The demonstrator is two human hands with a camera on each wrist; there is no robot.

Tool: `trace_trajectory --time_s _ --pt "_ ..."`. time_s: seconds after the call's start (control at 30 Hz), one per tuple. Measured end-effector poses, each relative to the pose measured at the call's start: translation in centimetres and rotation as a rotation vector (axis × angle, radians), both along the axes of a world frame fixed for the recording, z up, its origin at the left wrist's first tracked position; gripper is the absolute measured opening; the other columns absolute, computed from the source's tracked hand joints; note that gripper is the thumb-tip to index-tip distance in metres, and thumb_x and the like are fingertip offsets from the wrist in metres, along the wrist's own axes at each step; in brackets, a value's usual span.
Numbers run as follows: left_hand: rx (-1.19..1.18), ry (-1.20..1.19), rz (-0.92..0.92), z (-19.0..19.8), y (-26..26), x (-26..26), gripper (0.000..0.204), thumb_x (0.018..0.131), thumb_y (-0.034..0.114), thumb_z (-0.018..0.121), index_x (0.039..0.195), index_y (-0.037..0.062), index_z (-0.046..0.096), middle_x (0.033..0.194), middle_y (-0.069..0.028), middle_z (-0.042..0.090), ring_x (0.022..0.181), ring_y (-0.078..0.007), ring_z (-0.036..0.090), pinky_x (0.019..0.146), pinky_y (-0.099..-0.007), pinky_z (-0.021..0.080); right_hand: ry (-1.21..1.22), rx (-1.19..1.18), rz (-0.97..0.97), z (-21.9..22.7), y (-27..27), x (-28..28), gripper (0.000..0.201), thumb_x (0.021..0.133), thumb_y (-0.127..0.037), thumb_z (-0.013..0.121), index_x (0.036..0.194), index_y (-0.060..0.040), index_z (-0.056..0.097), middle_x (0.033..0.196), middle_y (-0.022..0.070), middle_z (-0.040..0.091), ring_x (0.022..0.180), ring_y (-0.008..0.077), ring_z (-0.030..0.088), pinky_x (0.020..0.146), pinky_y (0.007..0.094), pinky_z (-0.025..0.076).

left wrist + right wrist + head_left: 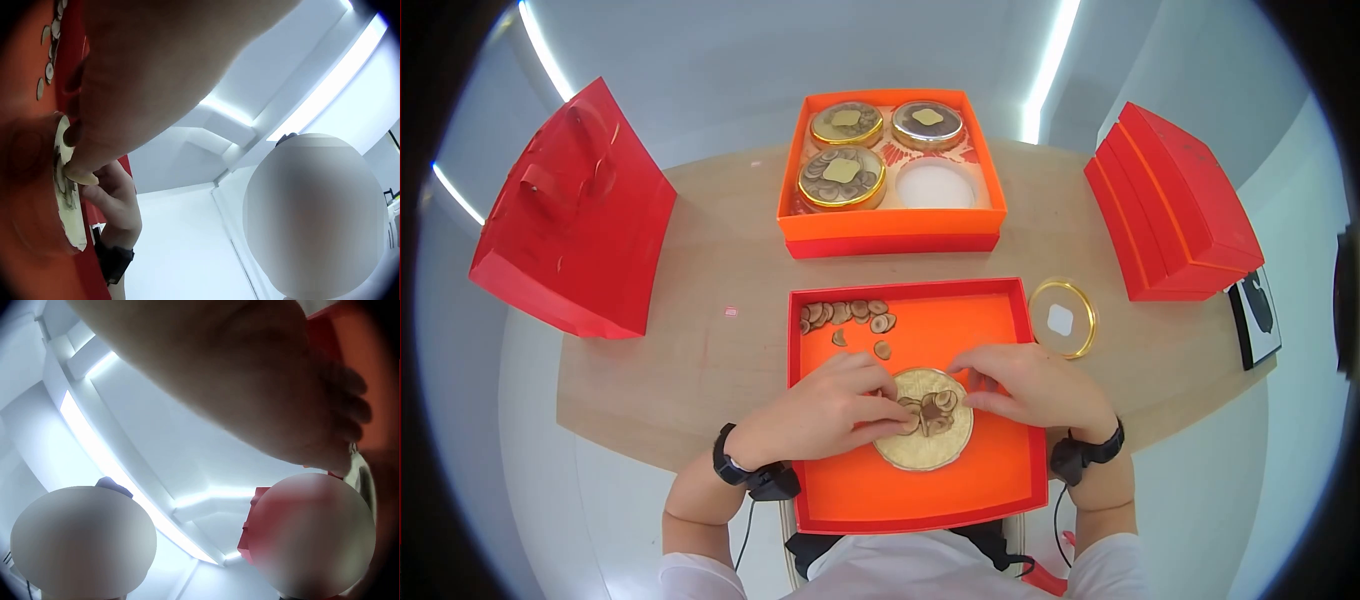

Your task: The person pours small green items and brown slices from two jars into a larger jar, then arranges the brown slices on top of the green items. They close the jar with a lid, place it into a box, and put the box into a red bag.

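A round container with a gold top [925,455] stands in a shallow red tray [840,500] with an orange floor. Brown dried slices [941,410] are grouped on the middle and right of that gold surface. My left hand [825,405] reaches over from the left, its thumb and forefinger pinching a dried slice [912,424] at the edge of the group. Opposite, my right hand [1030,385] has thumb and fingers apart beside the container's right rim, nothing held between them. In the left wrist view, the left thumb [84,177] is low over the slices.
More slices [860,309] line the tray's far left corner. A gold-rimmed lid [1062,318] lies right of the tray. Behind stands an orange box [890,225] with three round jars and a vacant round recess. A red bag [580,220] and red box [1175,210] flank the table.
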State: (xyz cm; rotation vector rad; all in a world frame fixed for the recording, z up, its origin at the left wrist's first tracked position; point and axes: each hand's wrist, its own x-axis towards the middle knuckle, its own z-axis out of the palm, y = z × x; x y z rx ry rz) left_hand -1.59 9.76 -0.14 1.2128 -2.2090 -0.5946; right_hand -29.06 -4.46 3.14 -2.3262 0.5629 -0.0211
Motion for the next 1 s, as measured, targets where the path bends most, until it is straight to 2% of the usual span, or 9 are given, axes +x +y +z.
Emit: trace_trajectory --time_s 0.03,0.17,0.23,0.37,0.43,0.53,0.67,0.87,1.0 --pt "0.002 0.001 -0.018 0.0 0.0 0.0 0.021 0.09 0.017 0.088 0.11 0.0117 0.084 0.106 -0.0045 0.07 0.105 -0.026 0.063 0.095 -0.0401 0.052 0.095 0.073 -0.015 0.3 -0.1 -0.1 0.032 0.101 -0.024 0.077 0.126 -0.0057 0.067 0.1 0.0137 0.075 0.091 0.0318 0.075 0.078 0.0412 0.059" --pt "-0.001 0.012 -0.003 0.5 -0.2 0.6 0.022 0.093 0.016 0.085 0.114 0.0108 0.083 0.108 -0.0064 0.07 0.104 -0.0279 0.063 0.096 -0.0411 0.052 0.088 0.16 0.048 -0.4 -0.4 -0.2 0.04 0.102 -0.027 0.077 0.132 -0.0054 0.063 0.096 0.014 0.076 0.086 0.0327 0.076 0.076 0.0413 0.059" --pt "-0.005 -0.011 0.107 0.3 -0.3 1.3 0.022 0.094 0.015 0.083 0.115 0.008 0.081 0.11 -0.0082 0.071 0.107 -0.0295 0.064 0.099 -0.0433 0.052 0.094 0.185 0.081 -0.3 -0.4 -0.1 0.04 0.102 -0.027 0.076 0.133 -0.0052 0.063 0.096 0.013 0.077 0.087 0.033 0.076 0.076 0.041 0.059" --pt "-0.155 -0.227 0.439 -1.0 -1.1 3.1 0.023 0.094 0.011 0.079 0.116 0.0023 0.077 0.114 -0.0122 0.072 0.113 -0.0316 0.066 0.106 -0.0475 0.051 0.045 0.101 0.112 -0.3 -0.7 0.0 0.04 0.103 -0.023 0.074 0.137 -0.0042 0.064 0.112 0.0143 0.075 0.103 0.0327 0.075 0.088 0.0416 0.06" --pt "-0.187 -0.332 0.469 -1.8 -1.2 4.0 0.027 0.094 0.01 0.076 0.12 0.0017 0.075 0.115 -0.0124 0.073 0.116 -0.0311 0.067 0.113 -0.0513 0.048 -0.032 -0.017 0.131 -0.6 -1.1 0.2 0.041 0.102 -0.019 0.074 0.14 -0.0034 0.065 0.127 0.0143 0.074 0.116 0.0306 0.073 0.098 0.0414 0.06" --pt "-0.204 -0.514 0.482 -2.8 -0.9 4.2 0.032 0.097 0.008 0.071 0.128 0.002 0.072 0.119 -0.0123 0.074 0.121 -0.03 0.068 0.122 -0.0577 0.041 0.116 -0.229 0.189 0.5 -1.1 1.3 0.044 0.102 -0.012 0.069 0.145 -0.0043 0.063 0.148 0.0156 0.065 0.135 0.0323 0.064 0.11 0.0446 0.055" --pt "-0.159 -0.573 0.485 -2.9 -0.3 3.3 0.036 0.098 0.006 0.065 0.133 0.0037 0.07 0.13 -0.0117 0.073 0.131 -0.0285 0.066 0.129 -0.0655 0.03 0.034 -0.276 0.286 -0.7 -1.5 5.0 0.051 0.101 -0.003 0.062 0.152 -0.0025 0.058 0.161 0.0192 0.053 0.148 0.0351 0.053 0.12 0.0451 0.049" --pt "-0.238 -0.431 0.251 -3.2 -0.5 2.5 0.038 0.093 0.005 0.066 0.132 0.0036 0.07 0.138 -0.0135 0.069 0.137 -0.0273 0.062 0.128 -0.0659 0.032 0.043 -0.329 0.342 -3.4 -2.7 9.7 0.062 0.095 0.006 0.056 0.157 0.0003 0.054 0.166 0.0236 0.048 0.153 0.0371 0.047 0.125 0.0449 0.045" --pt "-0.219 -0.467 0.363 -3.4 -0.8 3.5 0.032 0.091 0.005 0.069 0.123 0.0052 0.074 0.127 -0.0122 0.073 0.137 -0.029 0.062 0.128 -0.0656 0.033 0.173 -0.297 0.37 -2.9 -2.5 10.0 0.061 0.096 0.005 0.055 0.157 -0.0002 0.054 0.166 0.023 0.048 0.153 0.0366 0.048 0.126 0.0449 0.043"
